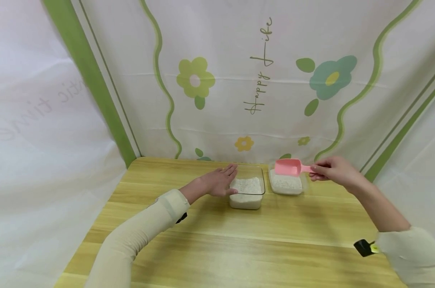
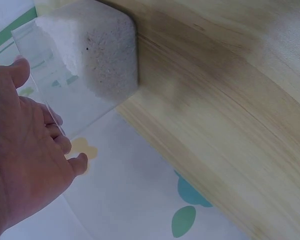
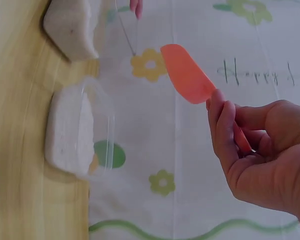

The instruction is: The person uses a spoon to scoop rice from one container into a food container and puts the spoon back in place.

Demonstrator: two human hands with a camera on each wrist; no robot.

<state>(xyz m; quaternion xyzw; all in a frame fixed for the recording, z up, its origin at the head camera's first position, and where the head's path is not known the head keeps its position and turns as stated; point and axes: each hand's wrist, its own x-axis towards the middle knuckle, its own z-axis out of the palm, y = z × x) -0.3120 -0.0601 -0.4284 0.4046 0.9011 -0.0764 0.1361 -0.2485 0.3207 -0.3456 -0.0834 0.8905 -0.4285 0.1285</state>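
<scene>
My right hand (image 1: 334,171) grips the handle of a pink scoop (image 1: 287,167), the fingers curled round it in the right wrist view. The scoop is held up above a low clear plastic tub (image 1: 286,191) of white powder, its pink inside showing in the head view. Left of that tub stands a taller clear container (image 1: 263,180), partly filled with white powder (image 1: 247,186) that slopes up one side. My left hand (image 1: 219,182) rests at its left rim with fingers stretched out. In the left wrist view, the fingertips (image 2: 64,144) are right at the rim.
Both containers stand near the back edge of a wood-grain table (image 1: 217,240). Behind it hangs a white curtain (image 1: 217,120) with printed flowers, and more white cloth (image 1: 41,160) hangs at the sides. Dark devices are worn at both sleeves.
</scene>
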